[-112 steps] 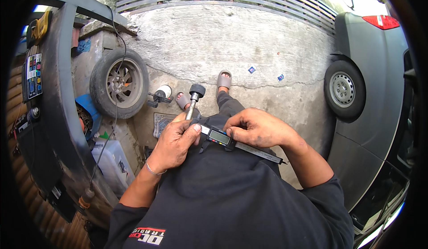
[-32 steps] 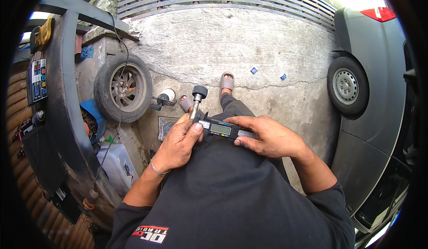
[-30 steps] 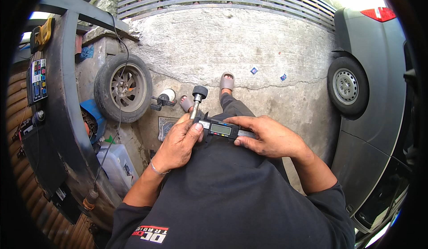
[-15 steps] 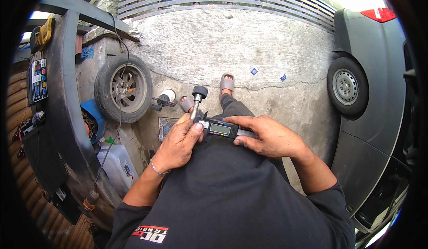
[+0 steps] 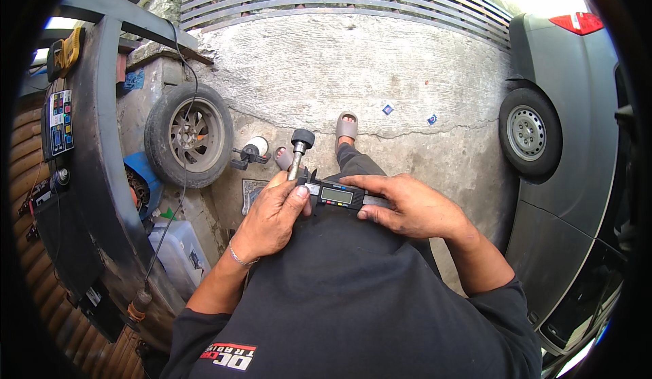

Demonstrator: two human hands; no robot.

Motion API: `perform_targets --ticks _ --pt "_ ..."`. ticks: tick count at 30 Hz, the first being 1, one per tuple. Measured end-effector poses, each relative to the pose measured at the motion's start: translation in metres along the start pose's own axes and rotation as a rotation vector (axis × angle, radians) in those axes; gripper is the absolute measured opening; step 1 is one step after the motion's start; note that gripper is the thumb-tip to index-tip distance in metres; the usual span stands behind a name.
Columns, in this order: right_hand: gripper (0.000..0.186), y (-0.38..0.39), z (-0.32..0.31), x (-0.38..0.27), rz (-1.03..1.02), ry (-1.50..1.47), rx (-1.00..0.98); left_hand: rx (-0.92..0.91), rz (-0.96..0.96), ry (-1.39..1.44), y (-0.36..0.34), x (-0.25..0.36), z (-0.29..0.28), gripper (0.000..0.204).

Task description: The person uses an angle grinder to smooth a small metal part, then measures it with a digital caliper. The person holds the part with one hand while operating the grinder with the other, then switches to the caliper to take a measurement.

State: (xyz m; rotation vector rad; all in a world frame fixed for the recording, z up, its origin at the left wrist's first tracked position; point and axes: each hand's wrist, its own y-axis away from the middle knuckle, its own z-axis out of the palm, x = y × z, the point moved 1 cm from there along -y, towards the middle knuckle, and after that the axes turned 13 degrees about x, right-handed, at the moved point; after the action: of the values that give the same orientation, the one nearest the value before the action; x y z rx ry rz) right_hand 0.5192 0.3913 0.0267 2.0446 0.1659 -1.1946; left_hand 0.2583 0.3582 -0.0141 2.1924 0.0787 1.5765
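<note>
My left hand is closed around a metal shaft with a round black head; the head points up and away from me. The lower part of the shaft is hidden in my fingers. Just right of it lies a black digital caliper with a small display, level in front of my shirt. My left thumb rests by its jaw end. My right hand grips the caliper's other end, fingers above and thumb below the beam. The small upper jaw tips stand slightly apart; whether the lower jaws touch the shaft I cannot tell.
A loose wheel leans at the left, near a metal frame with a hanging cable. A pale plastic bin stands below it. A parked grey vehicle is at the right. Small blue wrappers lie on the concrete.
The caliper has shifted a touch to the right, and its upper jaw tips show a little more clearly apart. Both hands keep their grip almost in place.
</note>
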Motion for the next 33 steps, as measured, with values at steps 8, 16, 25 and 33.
perform_targets --ticks 8,16,25,33 --pt "0.05 -0.0004 0.0014 -0.0012 0.013 -0.002 -0.01 0.009 -0.018 -0.014 0.0031 -0.0033 0.0002 0.047" --pt "0.05 0.0004 0.0019 0.0001 0.006 0.014 -0.005 0.012 -0.018 0.014 0.0046 -0.0047 0.0023 0.047" --pt "0.051 0.0015 0.0024 0.0048 0.013 0.003 -0.005 0.002 -0.063 -0.002 0.007 -0.0012 0.004 0.046" --pt "0.052 0.0036 0.0036 0.0082 -0.011 -0.006 0.014 0.001 -0.037 0.003 0.0077 -0.0014 0.0074 0.045"
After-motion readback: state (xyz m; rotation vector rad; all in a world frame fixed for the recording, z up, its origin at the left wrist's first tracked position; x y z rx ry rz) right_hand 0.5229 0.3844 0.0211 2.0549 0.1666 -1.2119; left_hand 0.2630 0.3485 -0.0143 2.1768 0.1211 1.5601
